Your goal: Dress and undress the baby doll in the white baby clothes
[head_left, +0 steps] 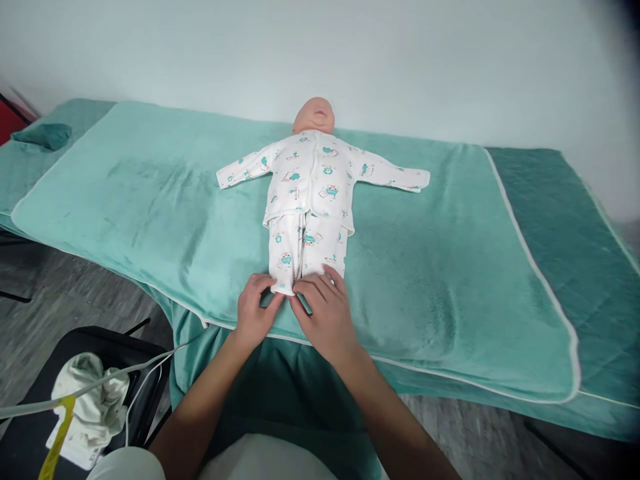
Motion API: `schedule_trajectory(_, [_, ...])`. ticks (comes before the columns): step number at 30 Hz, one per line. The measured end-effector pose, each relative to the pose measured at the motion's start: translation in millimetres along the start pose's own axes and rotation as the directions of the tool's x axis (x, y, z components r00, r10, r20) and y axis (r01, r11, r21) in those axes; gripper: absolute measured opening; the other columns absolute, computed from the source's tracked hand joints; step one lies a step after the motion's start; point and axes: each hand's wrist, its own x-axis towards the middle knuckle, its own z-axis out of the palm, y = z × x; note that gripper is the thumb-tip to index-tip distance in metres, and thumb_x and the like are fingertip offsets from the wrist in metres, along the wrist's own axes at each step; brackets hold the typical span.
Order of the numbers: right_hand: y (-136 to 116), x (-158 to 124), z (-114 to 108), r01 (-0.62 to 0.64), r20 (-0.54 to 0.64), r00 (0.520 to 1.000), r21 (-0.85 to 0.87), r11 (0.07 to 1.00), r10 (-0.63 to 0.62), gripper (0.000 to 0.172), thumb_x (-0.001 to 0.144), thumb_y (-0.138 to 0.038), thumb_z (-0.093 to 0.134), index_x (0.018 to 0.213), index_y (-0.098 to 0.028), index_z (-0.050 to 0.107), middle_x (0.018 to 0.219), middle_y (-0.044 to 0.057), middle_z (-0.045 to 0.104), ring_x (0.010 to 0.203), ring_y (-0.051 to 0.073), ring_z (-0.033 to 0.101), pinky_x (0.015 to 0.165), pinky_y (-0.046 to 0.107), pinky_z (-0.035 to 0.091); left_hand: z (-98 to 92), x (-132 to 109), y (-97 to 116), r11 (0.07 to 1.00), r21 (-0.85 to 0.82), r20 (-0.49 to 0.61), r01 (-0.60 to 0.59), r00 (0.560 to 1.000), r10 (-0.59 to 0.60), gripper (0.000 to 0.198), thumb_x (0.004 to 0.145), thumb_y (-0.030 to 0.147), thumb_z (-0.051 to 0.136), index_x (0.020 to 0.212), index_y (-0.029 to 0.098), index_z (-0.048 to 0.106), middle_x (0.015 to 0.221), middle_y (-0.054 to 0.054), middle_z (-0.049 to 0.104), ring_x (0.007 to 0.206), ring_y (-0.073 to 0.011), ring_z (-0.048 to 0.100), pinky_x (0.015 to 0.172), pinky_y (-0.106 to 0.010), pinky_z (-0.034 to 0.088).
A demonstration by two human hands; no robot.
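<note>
A baby doll [320, 115] lies on its back, dressed in a white printed baby jacket [295, 177] and matching baby trousers [325, 243]. The jacket sleeves spread out to both sides, and no doll hands show at the cuffs. At the hem of the trouser leg on the left, my left hand [255, 310] is closed on the cloth between thumb and fingers. My right hand [325, 310] pinches the other side of the same hem, its back covering the lower end of the other trouser leg.
Under the doll is a green plush blanket [425, 287] with white edging, over a darker green cover [560, 267]. A black chair [90, 337] at lower left bears crumpled white cloth [95, 393]. White cables [145, 363] and a yellow strap [57, 440] cross there. A white wall stands behind.
</note>
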Motion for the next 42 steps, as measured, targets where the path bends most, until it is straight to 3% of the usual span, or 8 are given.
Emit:
schedule_trajectory(8, [-1.5, -5.5, 4.2, 0.079, 0.0, 0.997, 0.012, 0.997, -0.079, 0.009, 0.099, -0.015, 0.06, 0.095, -0.023, 0.061, 0.089, -0.001, 0.073, 0.086, 0.018, 0.067, 0.119, 0.047, 0.039, -10.5, 2.6, -12.2, 0.992, 0.04, 0.087, -0.121, 0.989, 0.117, 0.024, 0.096, 0.015, 0.069, 0.118, 0.022, 0.061, 0.099, -0.003, 0.07, 0.09, -0.0142, 0.07, 0.079, -0.027, 0.059])
schedule_trajectory(16, [-3.0, -7.9, 1.4, 0.132, 0.051, 0.99, -0.035, 0.991, -0.13, 0.007, 0.101, -0.016, 0.062, 0.103, -0.022, 0.063, 0.093, 0.0, 0.074, 0.091, 0.02, 0.066, 0.121, 0.05, 0.036, -9.6, -2.6, -17.5, 0.978, 0.129, 0.074, -0.162, 0.985, 0.154, 0.037, 0.095, 0.01, 0.066, 0.129, 0.023, 0.061, 0.099, -0.004, 0.07, 0.089, -0.0158, 0.067, 0.079, -0.028, 0.059])
schedule_trajectory(19, [6.0, -13.2, -9.0, 0.091, 0.013, 0.996, -0.015, 0.996, -0.091, 0.016, 0.099, -0.016, 0.067, 0.113, -0.023, 0.062, 0.107, 0.003, 0.075, 0.105, 0.022, 0.068, 0.12, 0.052, 0.038, -8.4, -5.3, -21.7, 0.973, 0.135, 0.103, -0.189, 0.979, 0.176, 0.041, 0.094, 0.009, 0.068, 0.132, 0.023, 0.061, 0.101, -0.005, 0.07, 0.093, -0.018, 0.067, 0.082, -0.031, 0.06])
schedule_trajectory(21, [16.0, -22.3, -15.5, 0.031, -0.06, 0.998, -0.024, 0.999, -0.032, 0.026, 0.097, -0.018, 0.071, 0.121, -0.023, 0.061, 0.116, 0.008, 0.072, 0.112, 0.025, 0.066, 0.112, 0.051, 0.047, -7.6, -7.6, -23.9, 0.972, 0.136, 0.103, -0.191, 0.979, 0.178, 0.043, 0.093, 0.008, 0.068, 0.134, 0.023, 0.06, 0.102, -0.006, 0.071, 0.094, -0.0189, 0.067, 0.083, -0.033, 0.059])
schedule_trajectory(24, [32.1, -38.8, -18.6, -0.09, -0.144, 0.986, -0.036, 0.995, 0.084, 0.033, 0.095, -0.022, 0.075, 0.125, -0.023, 0.061, 0.118, 0.011, 0.068, 0.11, 0.026, 0.065, 0.095, 0.045, 0.057, -6.1, -9.9, -24.8, 0.974, 0.134, 0.099, -0.184, 0.98, 0.172, 0.045, 0.094, 0.008, 0.067, 0.135, 0.024, 0.06, 0.1, -0.005, 0.071, 0.093, -0.0191, 0.067, 0.083, -0.033, 0.058])
schedule_trajectory(27, [42.1, -48.0, -13.6, -0.162, -0.152, 0.975, 0.01, 0.987, 0.161, 0.03, 0.095, -0.023, 0.076, 0.122, -0.023, 0.061, 0.114, 0.01, 0.067, 0.106, 0.025, 0.066, 0.089, 0.042, 0.06, -4.8, -9.5, -23.8, 0.97, 0.146, 0.094, -0.192, 0.979, 0.18, 0.043, 0.095, 0.009, 0.066, 0.135, 0.024, 0.061, 0.098, -0.005, 0.069, 0.092, -0.0188, 0.065, 0.082, -0.033, 0.057])
schedule_trajectory(36, [43.5, -29.7, -6.9, -0.149, -0.152, 0.974, 0.112, 0.982, 0.166, 0.02, 0.096, -0.013, 0.069, 0.109, -0.025, 0.059, 0.102, 0.004, 0.063, 0.089, 0.018, 0.065, 0.075, 0.031, 0.059, -4.1, 6.9, -27.3, 0.952, 0.205, 0.113, -0.226, 0.972, 0.206, 0.037, 0.098, 0.012, 0.06, 0.132, 0.026, 0.066, 0.094, -0.003, 0.065, 0.085, -0.016, 0.062, 0.076, -0.029, 0.052])
schedule_trajectory(42, [40.8, -25.2, -10.7, -0.147, -0.212, 0.962, 0.122, 0.982, 0.17, 0.024, 0.092, -0.004, 0.061, 0.104, -0.025, 0.058, 0.097, 0.002, 0.064, 0.09, 0.017, 0.065, 0.079, 0.03, 0.057, -0.7, 19.5, -30.6, 0.956, 0.209, 0.116, -0.205, 0.976, 0.184, 0.031, 0.099, 0.016, 0.063, 0.129, 0.024, 0.069, 0.093, -0.003, 0.067, 0.085, -0.0153, 0.062, 0.076, -0.029, 0.048])
